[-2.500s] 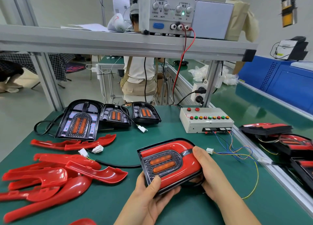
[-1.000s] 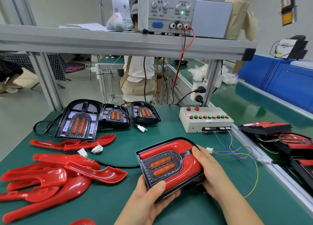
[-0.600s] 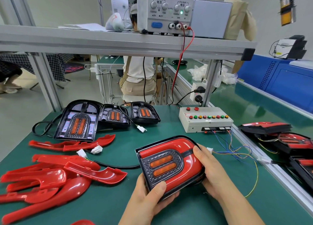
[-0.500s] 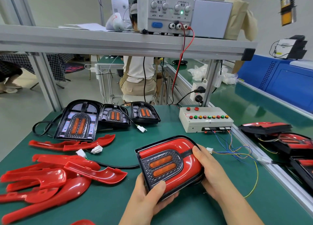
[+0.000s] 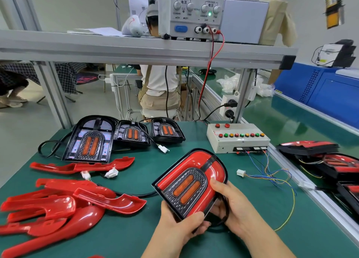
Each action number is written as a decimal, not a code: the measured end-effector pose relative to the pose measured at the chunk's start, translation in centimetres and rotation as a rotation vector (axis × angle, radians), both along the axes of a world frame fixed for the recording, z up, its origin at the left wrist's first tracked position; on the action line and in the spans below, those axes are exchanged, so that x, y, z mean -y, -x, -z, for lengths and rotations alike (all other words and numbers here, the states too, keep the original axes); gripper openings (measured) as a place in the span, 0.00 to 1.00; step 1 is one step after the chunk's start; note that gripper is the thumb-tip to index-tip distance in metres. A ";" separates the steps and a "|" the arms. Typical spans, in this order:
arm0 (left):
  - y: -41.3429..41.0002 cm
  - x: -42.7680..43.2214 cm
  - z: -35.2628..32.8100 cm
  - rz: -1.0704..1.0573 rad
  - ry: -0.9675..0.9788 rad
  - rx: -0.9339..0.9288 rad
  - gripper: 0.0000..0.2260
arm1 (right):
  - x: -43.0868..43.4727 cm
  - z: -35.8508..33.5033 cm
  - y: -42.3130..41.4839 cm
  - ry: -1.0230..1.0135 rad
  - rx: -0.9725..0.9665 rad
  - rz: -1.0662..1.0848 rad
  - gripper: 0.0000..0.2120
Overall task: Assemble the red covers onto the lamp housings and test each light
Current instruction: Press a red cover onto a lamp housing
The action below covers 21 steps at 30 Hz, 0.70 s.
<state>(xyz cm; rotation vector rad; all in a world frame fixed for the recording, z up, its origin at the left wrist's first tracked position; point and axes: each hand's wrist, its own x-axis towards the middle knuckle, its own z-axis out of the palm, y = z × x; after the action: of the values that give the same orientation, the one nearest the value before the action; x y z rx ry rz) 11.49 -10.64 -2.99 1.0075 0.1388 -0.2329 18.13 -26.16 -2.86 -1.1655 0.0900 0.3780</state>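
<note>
The left hand and right hand are going bare. Both wrists and forearms are showing bare too, as far as the view is reaching.

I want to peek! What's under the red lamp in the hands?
The left hand and right hand hold the red lamp over the green table, fingers beneath it. A black cable trails out from under it. Its back is hidden.

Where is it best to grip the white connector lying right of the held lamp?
Pinch the white connector by its plastic body, coming from above and the left: its wires trail off to the right, and the left end lies free on the mat.
</note>
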 end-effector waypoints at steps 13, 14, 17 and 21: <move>0.0 0.2 0.5 -0.021 -0.022 0.019 0.38 | 0.5 -0.7 0.2 0.008 0.038 -0.046 0.27; 0.0 0.2 0.6 -0.020 -0.017 0.017 0.38 | 0.6 -0.7 0.1 -0.001 0.026 -0.049 0.27; -0.2 0.0 0.8 0.011 -0.018 0.000 0.32 | 1.0 -0.6 -0.4 -0.015 -0.032 0.038 0.31; 0.4 -0.7 -0.5 0.166 -0.183 -0.039 0.25 | 2.0 -0.4 -1.1 0.039 -0.069 0.148 0.30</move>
<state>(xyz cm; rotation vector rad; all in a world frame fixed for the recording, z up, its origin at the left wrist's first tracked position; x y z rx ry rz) 11.12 -9.92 -2.52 1.1987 0.1141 -0.3968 19.21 -28.20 -2.43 -1.1760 0.2433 0.2869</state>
